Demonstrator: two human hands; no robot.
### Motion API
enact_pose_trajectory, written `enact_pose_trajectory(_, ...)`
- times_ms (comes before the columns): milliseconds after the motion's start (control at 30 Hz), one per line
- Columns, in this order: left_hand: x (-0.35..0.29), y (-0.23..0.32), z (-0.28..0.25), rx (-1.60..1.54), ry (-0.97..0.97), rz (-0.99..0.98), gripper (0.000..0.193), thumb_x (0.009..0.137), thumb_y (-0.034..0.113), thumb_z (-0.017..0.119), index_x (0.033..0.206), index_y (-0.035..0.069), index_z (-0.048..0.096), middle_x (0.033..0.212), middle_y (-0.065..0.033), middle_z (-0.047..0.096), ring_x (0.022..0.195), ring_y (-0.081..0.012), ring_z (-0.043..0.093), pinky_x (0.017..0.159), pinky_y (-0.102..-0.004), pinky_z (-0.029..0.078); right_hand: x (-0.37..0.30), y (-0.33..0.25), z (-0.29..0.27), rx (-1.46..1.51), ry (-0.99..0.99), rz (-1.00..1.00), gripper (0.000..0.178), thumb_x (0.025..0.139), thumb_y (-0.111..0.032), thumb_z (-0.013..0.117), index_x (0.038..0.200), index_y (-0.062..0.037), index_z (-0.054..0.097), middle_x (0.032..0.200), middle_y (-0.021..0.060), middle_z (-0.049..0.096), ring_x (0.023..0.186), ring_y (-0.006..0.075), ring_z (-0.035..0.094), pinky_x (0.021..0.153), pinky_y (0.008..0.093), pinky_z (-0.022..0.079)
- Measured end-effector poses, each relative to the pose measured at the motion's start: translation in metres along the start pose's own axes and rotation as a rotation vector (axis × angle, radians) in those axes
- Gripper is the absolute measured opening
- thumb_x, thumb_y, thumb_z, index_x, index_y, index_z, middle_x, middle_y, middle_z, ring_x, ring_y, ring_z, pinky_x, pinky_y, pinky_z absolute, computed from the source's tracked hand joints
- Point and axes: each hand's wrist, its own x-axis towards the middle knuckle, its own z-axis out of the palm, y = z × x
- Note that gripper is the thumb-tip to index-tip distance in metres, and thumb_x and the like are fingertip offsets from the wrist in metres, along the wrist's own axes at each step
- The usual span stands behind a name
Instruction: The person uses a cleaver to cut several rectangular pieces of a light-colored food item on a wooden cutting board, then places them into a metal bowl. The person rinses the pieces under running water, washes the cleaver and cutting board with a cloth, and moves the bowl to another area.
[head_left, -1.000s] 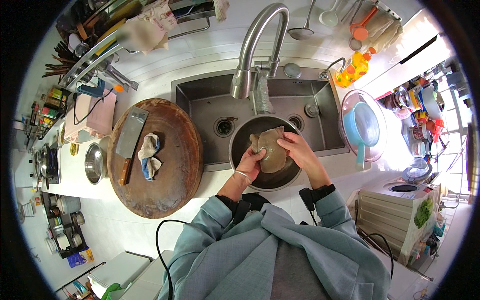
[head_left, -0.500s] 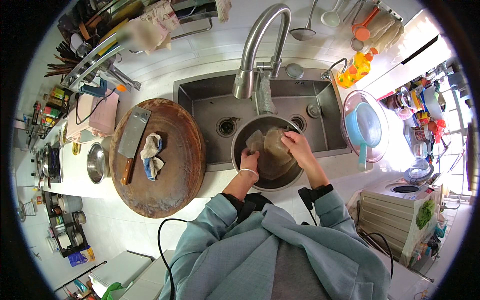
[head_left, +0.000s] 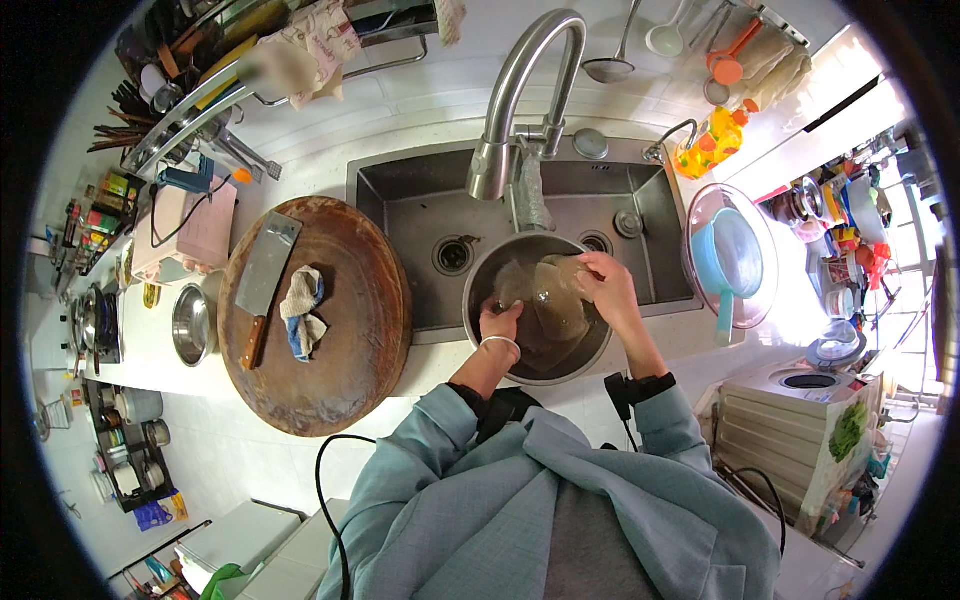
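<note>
A round metal bowl [head_left: 588,362] rests at the sink's front edge, partly over the right basin. Inside lies a thin, translucent, brownish sheet [head_left: 560,305], wet and soft-looking; its exact kind is unclear. Over the bowl's right rim, my right hand [head_left: 608,290] pinches the sheet's upper right edge between thumb and fingers. My left hand [head_left: 499,326], with a white bracelet at the wrist, reaches into the bowl's left side. Its fingers are closed at the sheet's left part, where brownish liquid or folds blur the fingertips.
Left of the sink, a round wooden chopping board [head_left: 350,375] carries a cleaver [head_left: 268,270] and a crumpled cloth [head_left: 302,310]. The faucet [head_left: 490,165] arches over the double sink [head_left: 425,215]. To the right stand a light-blue strainer [head_left: 735,250] in a clear basin and a yellow bottle [head_left: 708,142].
My right hand has moved slightly right and up, drawing the sheet's edge toward the bowl's right rim. My left hand stays nearly in place, a little deeper in the bowl.
</note>
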Motion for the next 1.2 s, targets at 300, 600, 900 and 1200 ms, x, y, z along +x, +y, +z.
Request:
enact_pose_trajectory(300,0.002,0.002,0.001,0.038,0.044,-0.160,0.043,0.088,0.011,0.066,0.127,0.003,0.051,0.116,-0.0101,0.060,0.099,-0.0213,0.060,0.084,-0.0332,0.049,-0.010,-0.045,0.008,0.558,-0.129,0.102,0.028,0.088,-0.004,0.062,0.115,-0.0028,0.056,0.106,0.0072,0.063,0.096,0.0127,0.060,0.079,0.0247,0.047)
enact_pose_trajectory(600,-0.004,0.015,-0.005,-0.365,-0.084,-0.384,0.033,0.095,0.022,0.058,0.124,0.005,0.054,0.119,-0.0082,0.061,0.107,-0.0251,0.061,0.085,-0.0396,0.053,-0.034,-0.003,0.043,-0.116,-0.228,-0.046,0.032,0.082,-0.004,0.064,0.114,-0.0059,0.059,0.101,0.0156,0.067,0.092,0.0315,0.065,0.081,0.0370,0.050)
enact_pose_trajectory(900,-0.012,0.004,0.004,-0.092,-0.043,-0.097,0.043,0.086,0.003,0.069,0.125,0.006,0.052,0.114,-0.0123,0.062,0.100,-0.0266,0.060,0.084,-0.0400,0.052,-0.012,-0.003,0.022,-0.549,-0.145,0.008,0.049,0.083,-0.017,0.067,0.123,0.0038,0.047,0.115,0.0276,0.058,0.106,0.0440,0.056,0.090,0.0474,0.046)
enact_pose_trajectory(1200,0.009,-0.013,-0.002,-0.005,-0.080,-0.049,0.051,0.082,0.012,0.074,0.126,0.001,0.051,0.114,-0.0124,0.062,0.101,-0.0270,0.061,0.086,-0.0390,0.051,0.001,0.025,0.042,-0.291,-0.284,0.121,0.039,0.078,-0.024,0.074,0.102,0.0035,0.059,0.094,0.0219,0.066,0.089,0.0366,0.064,0.078,0.0435,0.049)
